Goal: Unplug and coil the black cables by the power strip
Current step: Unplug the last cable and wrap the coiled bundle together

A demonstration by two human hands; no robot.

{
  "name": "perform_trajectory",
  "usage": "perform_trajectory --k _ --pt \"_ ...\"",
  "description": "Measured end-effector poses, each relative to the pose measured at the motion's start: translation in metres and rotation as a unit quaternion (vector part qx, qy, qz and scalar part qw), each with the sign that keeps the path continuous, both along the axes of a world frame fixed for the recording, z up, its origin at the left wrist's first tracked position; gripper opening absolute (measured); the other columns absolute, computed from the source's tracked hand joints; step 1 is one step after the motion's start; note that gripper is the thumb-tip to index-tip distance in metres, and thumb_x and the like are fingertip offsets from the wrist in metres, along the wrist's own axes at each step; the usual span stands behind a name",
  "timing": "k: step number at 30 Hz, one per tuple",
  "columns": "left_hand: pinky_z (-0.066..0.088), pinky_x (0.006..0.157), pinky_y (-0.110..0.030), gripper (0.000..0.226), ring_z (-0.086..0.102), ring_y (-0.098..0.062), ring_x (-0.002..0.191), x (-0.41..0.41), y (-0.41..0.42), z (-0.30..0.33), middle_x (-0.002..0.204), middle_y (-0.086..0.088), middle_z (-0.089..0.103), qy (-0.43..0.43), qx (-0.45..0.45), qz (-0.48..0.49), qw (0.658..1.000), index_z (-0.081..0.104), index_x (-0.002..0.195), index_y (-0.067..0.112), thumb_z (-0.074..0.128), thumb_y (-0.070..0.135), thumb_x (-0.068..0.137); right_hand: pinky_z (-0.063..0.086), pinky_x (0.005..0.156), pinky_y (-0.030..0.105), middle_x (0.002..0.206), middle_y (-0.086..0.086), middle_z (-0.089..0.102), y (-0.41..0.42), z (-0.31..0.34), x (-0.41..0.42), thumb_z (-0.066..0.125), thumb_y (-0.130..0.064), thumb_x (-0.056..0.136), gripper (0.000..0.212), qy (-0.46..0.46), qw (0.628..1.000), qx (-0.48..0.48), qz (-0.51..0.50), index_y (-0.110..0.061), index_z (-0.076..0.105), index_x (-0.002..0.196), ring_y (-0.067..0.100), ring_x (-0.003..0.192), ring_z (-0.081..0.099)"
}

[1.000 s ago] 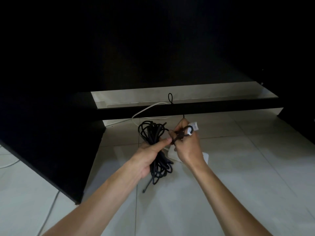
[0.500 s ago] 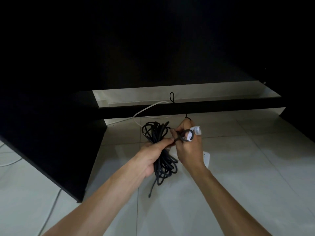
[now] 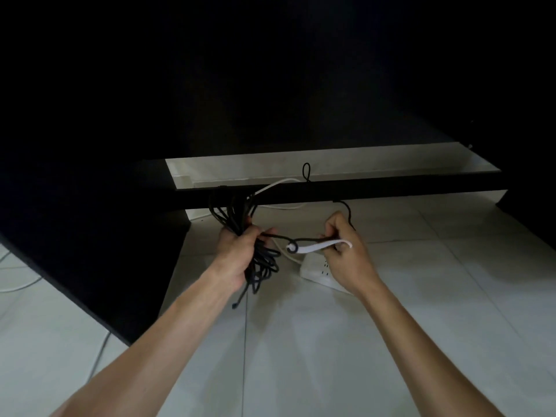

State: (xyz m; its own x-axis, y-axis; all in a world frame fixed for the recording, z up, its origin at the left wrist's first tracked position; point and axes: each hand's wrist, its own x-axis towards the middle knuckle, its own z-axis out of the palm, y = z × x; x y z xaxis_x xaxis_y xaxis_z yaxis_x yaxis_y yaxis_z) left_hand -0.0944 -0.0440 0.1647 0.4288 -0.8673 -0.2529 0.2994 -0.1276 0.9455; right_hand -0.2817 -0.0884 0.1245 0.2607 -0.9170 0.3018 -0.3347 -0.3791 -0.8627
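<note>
My left hand (image 3: 237, 254) grips a bundle of coiled black cable (image 3: 233, 215) around its middle; loops stick out above the fist and hang below it, with a loose end dangling near the floor. My right hand (image 3: 346, 251) pinches a stretch of the same black cable together with a white strap (image 3: 319, 246), pulled taut to the right of the bundle. A white power strip (image 3: 316, 270) lies on the tiles just under my right hand, partly hidden by it.
Black furniture (image 3: 90, 236) fills the left and top, with a dark crossbar (image 3: 391, 188) behind the hands. A white cord (image 3: 273, 185) and a thin black cable loop (image 3: 306, 173) run near the bar. Another white cord (image 3: 18, 285) lies at far left on the pale tiled floor (image 3: 301, 356).
My hands have moved apart: the right hand drew the cable and white strap out to the right, while the left hand shifted left with the bundle.
</note>
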Motion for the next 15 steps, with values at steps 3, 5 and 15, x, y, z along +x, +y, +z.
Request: perform_trajectory --k 3,5,15 --pt "0.052 0.050 -0.021 0.008 0.066 -0.007 0.052 0.002 -0.003 -0.004 0.070 -0.006 0.072 -0.145 -0.014 -0.018 0.989 0.054 0.099 0.008 0.049 0.003 0.097 0.038 0.062 0.023 0.079 -0.007 0.049 0.004 0.016 0.002 0.052 0.002 0.082 0.026 0.055 0.994 0.063 0.071 -0.024 0.050 0.080 0.006 0.068 0.044" --pt "0.051 0.052 -0.018 0.007 0.066 -0.002 0.053 0.005 -0.004 -0.009 0.065 0.001 0.071 -0.230 -0.019 -0.024 0.973 0.057 0.101 0.008 0.053 0.006 0.096 0.041 0.067 0.015 0.088 -0.007 0.062 0.008 0.027 0.003 0.050 -0.014 0.078 0.020 0.060 0.981 0.124 0.134 -0.026 0.063 0.086 0.001 0.074 0.053" --pt "0.054 0.080 -0.034 0.005 0.070 -0.021 0.085 0.011 -0.007 -0.018 0.087 -0.007 0.073 -0.316 0.009 -0.077 0.946 0.065 0.096 0.017 0.064 0.016 0.091 0.045 0.070 0.017 0.078 -0.020 0.068 0.002 0.049 0.002 0.066 -0.042 0.092 0.012 0.281 0.921 0.186 0.194 -0.034 0.074 0.087 0.000 0.077 0.061"
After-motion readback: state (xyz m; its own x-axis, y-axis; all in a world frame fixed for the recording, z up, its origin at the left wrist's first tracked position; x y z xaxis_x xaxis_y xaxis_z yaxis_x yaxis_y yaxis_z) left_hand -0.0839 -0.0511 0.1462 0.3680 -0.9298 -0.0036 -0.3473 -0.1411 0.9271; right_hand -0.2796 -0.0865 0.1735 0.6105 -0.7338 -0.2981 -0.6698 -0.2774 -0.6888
